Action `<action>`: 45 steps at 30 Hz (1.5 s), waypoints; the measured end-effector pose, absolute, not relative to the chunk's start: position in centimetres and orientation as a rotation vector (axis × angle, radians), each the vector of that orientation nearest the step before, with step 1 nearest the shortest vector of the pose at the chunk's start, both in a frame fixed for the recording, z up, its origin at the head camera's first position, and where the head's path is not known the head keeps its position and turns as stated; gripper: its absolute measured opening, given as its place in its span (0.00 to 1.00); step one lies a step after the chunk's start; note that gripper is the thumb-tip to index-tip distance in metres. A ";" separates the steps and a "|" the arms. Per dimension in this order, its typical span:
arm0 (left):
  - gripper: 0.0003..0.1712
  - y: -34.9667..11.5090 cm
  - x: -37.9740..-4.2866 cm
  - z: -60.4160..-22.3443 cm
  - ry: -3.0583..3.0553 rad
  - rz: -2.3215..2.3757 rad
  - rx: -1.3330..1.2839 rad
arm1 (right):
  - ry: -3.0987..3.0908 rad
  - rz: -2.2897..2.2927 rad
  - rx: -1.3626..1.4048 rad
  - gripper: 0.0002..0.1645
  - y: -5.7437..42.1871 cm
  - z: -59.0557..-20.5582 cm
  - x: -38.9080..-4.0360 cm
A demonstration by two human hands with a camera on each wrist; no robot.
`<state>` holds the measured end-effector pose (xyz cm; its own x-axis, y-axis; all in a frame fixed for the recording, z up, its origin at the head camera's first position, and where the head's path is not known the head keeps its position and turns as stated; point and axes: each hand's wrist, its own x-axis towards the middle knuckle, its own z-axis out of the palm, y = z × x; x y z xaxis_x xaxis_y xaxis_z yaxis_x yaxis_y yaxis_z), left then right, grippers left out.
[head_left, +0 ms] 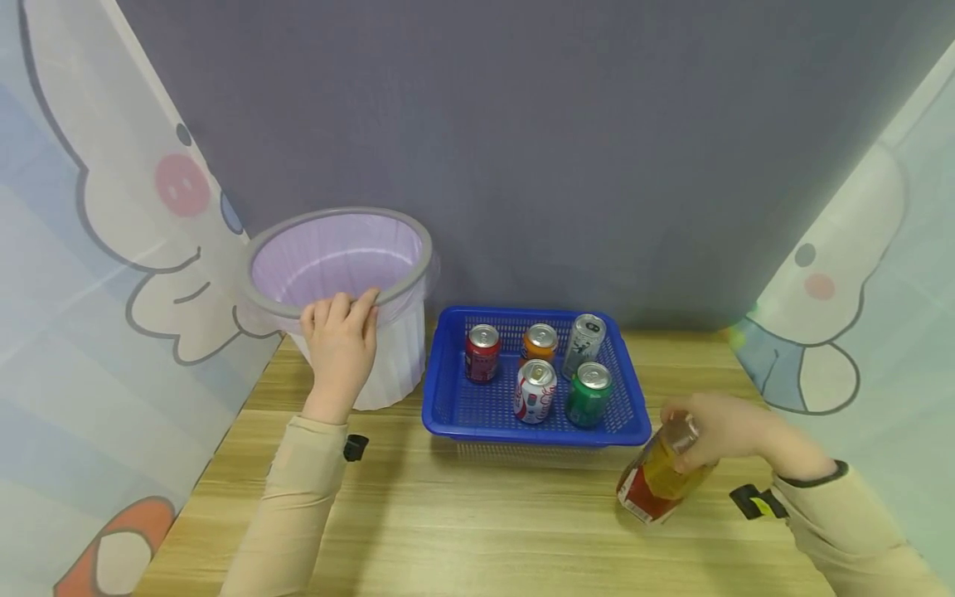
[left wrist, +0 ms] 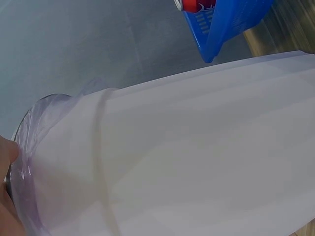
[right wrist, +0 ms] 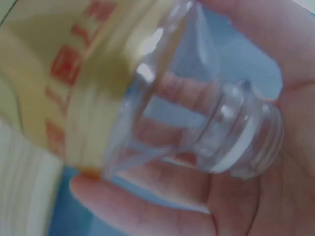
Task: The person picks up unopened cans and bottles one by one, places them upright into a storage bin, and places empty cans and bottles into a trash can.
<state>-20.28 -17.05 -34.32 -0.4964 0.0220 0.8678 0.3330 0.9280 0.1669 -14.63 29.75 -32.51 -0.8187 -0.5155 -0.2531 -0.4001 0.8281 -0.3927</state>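
My left hand [head_left: 339, 348] grips the near grey rim of a white trash bin [head_left: 395, 356], fingers over the edge. A pale purple plastic liner [head_left: 351, 240] covers the inside of the bin and folds over the rim. In the left wrist view the bin's white wall [left wrist: 197, 147] fills most of the frame. My right hand [head_left: 724, 427] holds a clear plastic bottle [head_left: 656, 481] by its upper part, tilted over the table at the right. The bottle has a yellow and red label [right wrist: 93, 83]; its threaded neck [right wrist: 241, 132] shows without a cap in the right wrist view.
A blue plastic basket [head_left: 448, 414] stands mid-table with several drink cans, among them a red can [head_left: 482, 356], a white can [head_left: 535, 394] and a green can [head_left: 589, 398]. A grey wall rises behind; cartoon-printed curtains [head_left: 112, 249] flank the wooden table [head_left: 462, 531].
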 end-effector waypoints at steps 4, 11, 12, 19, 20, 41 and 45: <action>0.12 -17.0 -20.3 -34.4 -2.059 -0.388 -0.253 | 2.652 -0.511 -0.786 0.30 29.3 -31.1 -15.2; 0.12 -16.9 -20.5 -34.5 -2.047 -0.379 -0.256 | 2.618 -0.577 -0.909 0.30 28.3 -30.1 -15.8; 0.12 -16.8 -20.5 -34.5 -2.046 -0.379 -0.256 | 2.613 -0.579 -0.915 0.31 28.1 -30.0 -15.9; 0.12 -16.9 -20.5 -34.2 -2.051 -0.392 -0.250 | 2.661 -0.630 -0.989 0.31 26.7 -28.9 -16.8; 0.12 -16.9 -20.5 -34.2 -2.052 -0.395 -0.250 | 2.681 -0.644 -0.990 0.30 26.5 -28.7 -16.9; 0.11 -16.8 -20.7 -34.4 -2.052 -0.397 -0.235 | 2.989 -0.973 -0.805 0.37 18.5 -27.1 -21.3; 0.11 -16.9 -20.6 -34.5 -2.041 -0.398 -0.231 | 2.991 -1.068 -0.740 0.38 17.2 -26.8 -21.9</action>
<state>-20.58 -16.86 -34.49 -0.4800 -0.0034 0.8773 0.3262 0.9276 0.1821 -21.87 17.19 -26.78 -0.8901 -0.3758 0.2577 -0.4541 0.6837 -0.5713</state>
